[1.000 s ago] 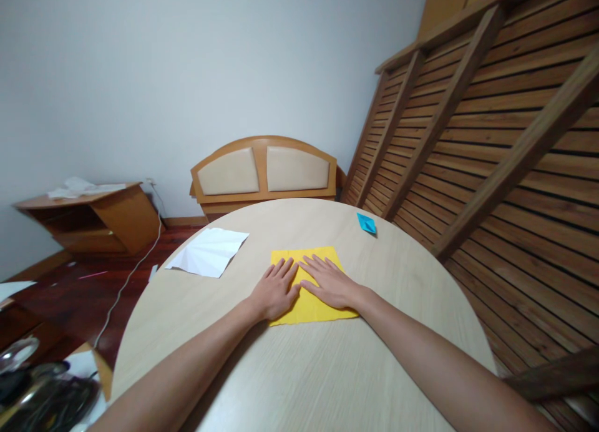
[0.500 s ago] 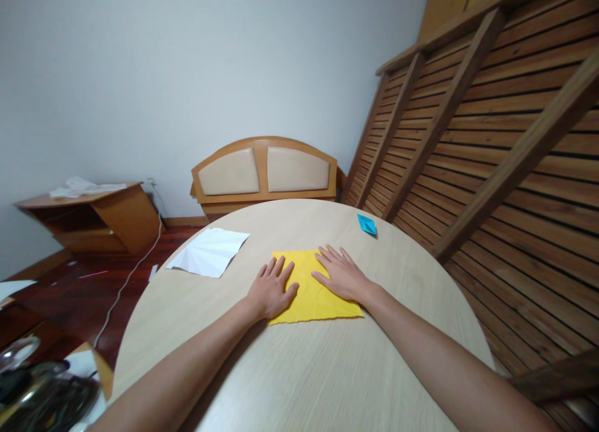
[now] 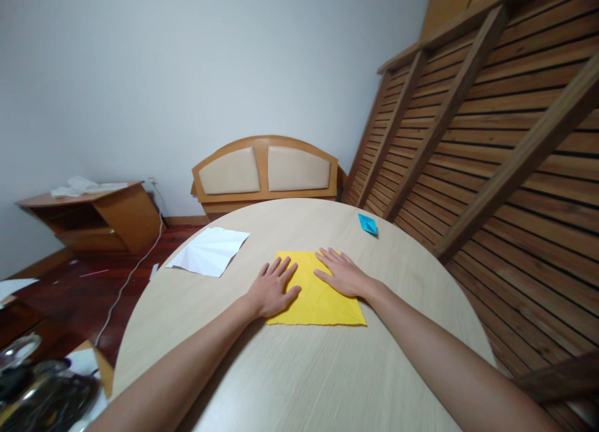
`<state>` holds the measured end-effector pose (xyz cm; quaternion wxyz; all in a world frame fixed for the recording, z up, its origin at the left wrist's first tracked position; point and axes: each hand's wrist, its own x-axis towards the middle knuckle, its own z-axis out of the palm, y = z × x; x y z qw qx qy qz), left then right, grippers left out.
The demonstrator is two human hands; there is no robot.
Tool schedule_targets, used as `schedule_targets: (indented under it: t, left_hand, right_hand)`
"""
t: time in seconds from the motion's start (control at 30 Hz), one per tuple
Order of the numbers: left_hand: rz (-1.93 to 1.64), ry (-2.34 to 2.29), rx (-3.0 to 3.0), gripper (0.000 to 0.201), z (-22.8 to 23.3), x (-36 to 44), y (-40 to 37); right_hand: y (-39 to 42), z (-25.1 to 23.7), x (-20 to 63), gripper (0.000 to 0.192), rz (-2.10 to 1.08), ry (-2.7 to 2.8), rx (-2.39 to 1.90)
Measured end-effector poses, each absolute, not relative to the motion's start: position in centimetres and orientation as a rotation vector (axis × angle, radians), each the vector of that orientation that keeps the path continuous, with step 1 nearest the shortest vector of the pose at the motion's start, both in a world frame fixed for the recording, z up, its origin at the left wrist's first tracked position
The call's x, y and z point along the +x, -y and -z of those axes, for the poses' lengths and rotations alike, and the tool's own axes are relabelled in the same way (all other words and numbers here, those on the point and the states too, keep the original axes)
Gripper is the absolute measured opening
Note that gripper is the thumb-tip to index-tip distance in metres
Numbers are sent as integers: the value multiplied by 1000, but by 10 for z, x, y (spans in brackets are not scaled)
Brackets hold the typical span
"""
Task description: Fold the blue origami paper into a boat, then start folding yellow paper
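Observation:
A yellow paper sheet (image 3: 321, 301) lies flat on the round light-wood table (image 3: 299, 369). My left hand (image 3: 272, 288) rests palm down on the sheet's left edge, fingers spread. My right hand (image 3: 340, 274) lies palm down on the sheet's far right part, fingers spread and pointing left. Neither hand grips anything. A creased white paper (image 3: 209, 251) lies to the far left of the sheet. A small blue folded paper (image 3: 367, 223) sits at the far right of the table.
Slatted wooden panels (image 3: 491, 138) lean along the right side, close to the table's edge. A padded headboard (image 3: 265, 168) stands behind the table. A low wooden cabinet (image 3: 93, 216) and a cable (image 3: 126, 282) are at the left, with dark clutter (image 3: 37, 394) at bottom left.
My two hands slid apart from the middle of the yellow sheet, the right one going right and farther away. The sheet shifted slightly and lies flatter.

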<state>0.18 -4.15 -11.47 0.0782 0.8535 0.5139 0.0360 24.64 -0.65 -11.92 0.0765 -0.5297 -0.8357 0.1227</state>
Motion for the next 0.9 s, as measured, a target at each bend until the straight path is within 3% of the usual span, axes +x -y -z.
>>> schedule_targets:
  t: [0.2,0.37,0.73,0.9]
  left_hand:
    - [-125,-1586,2539,72,117,0,40]
    - [-123,-1618,2526,72,117,-3,37]
    - [-174,-1903,2476,64,114,-16,28]
    - [-359,-1573,2667,60,113,1,37]
  right_hand:
    - [15,113,243,71,-243,2470,-1518]
    - [30,111,225,80,-426,2604,-1267]
    - [30,112,230,85,-484,2614,-1355]
    - [29,114,229,86,-478,2611,-1341]
